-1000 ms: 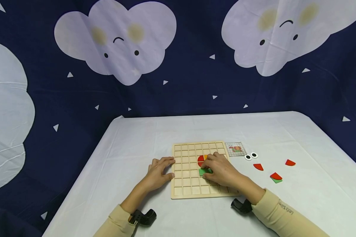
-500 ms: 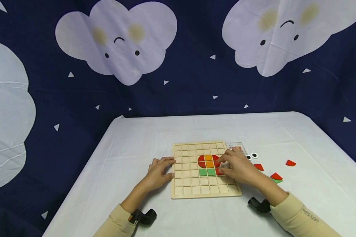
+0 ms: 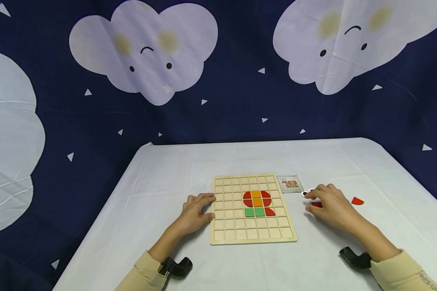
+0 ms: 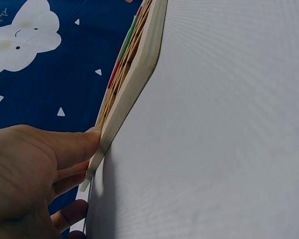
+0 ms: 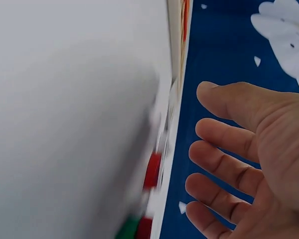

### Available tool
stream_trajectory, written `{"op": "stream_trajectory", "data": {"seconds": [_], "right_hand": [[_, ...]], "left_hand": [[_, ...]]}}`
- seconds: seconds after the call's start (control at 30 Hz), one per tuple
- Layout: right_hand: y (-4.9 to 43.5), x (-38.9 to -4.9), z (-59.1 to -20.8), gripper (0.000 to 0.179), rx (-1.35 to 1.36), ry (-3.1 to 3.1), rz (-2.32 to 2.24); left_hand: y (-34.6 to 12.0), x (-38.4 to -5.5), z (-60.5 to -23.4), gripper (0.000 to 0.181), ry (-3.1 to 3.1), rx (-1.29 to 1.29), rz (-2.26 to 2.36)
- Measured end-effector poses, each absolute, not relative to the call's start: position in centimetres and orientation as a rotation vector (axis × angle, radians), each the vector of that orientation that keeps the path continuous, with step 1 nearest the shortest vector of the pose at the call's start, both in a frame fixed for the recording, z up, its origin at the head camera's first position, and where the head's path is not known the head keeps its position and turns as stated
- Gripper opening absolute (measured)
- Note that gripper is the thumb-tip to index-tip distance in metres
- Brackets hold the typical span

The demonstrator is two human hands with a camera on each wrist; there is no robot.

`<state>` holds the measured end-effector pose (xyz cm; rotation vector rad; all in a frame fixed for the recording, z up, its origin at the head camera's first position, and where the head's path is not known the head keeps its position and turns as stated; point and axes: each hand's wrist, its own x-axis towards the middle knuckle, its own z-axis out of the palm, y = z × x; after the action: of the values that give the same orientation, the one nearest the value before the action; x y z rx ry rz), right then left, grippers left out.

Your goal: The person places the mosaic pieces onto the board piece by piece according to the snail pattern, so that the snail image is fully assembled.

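Note:
A wooden grid board (image 3: 229, 234) lies on the white table. Its grid holds red quarter-circles (image 3: 247, 199) around orange squares (image 3: 255, 198), with green squares (image 3: 254, 212) and another red quarter-circle (image 3: 269, 211) below. At the board's left edge rests my left hand (image 3: 193, 214), fingertips and thumb touching the rim; the left wrist view shows the thumb against the board's side (image 4: 134, 82). My right hand (image 3: 335, 208) hovers right of the board over a loose red piece (image 3: 317, 205), partly covering it. Nothing shows between its loosely spread fingers (image 5: 219, 159) in the right wrist view.
A small pattern card (image 3: 290, 184) lies at the board's upper right corner. Beside it are white eye discs (image 3: 304, 193), partly covered by the right hand. Another red quarter-circle (image 3: 357, 201) lies farther right. A green piece (image 5: 127, 229) shows low in the right wrist view.
My right hand has left the board and moved right to the loose pieces. The red quarter-circle right of the green squares now shows fully. My left hand has stayed at the edge.

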<state>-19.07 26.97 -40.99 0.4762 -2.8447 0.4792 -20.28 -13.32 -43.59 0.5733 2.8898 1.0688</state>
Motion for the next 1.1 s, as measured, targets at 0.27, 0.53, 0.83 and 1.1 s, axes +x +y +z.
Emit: {"op": "stream_trajectory", "data": {"seconds": [0.27, 0.53, 0.83, 1.1], "right_hand": [[29.6, -18.7, -41.3, 0.030, 0.455, -2.868, 0.413], [30.3, -18.6, -41.7, 0.030, 0.450, -2.891, 0.419], [30.9, -19.0, -42.0, 0.029, 0.465, -2.923, 0.443], [30.9, -19.0, -42.2, 0.024, 0.478, -2.889, 0.470]], "left_hand": [[-13.3, -20.2, -43.6, 0.049, 2.886, 0.561, 1.079], [-13.3, -20.2, -43.6, 0.051, 2.885, 0.551, 1.077], [-13.4, -20.3, -43.7, 0.050, 2.887, 0.584, 1.070], [-13.4, -20.3, -43.6, 0.050, 2.870, 0.568, 1.095]]}}
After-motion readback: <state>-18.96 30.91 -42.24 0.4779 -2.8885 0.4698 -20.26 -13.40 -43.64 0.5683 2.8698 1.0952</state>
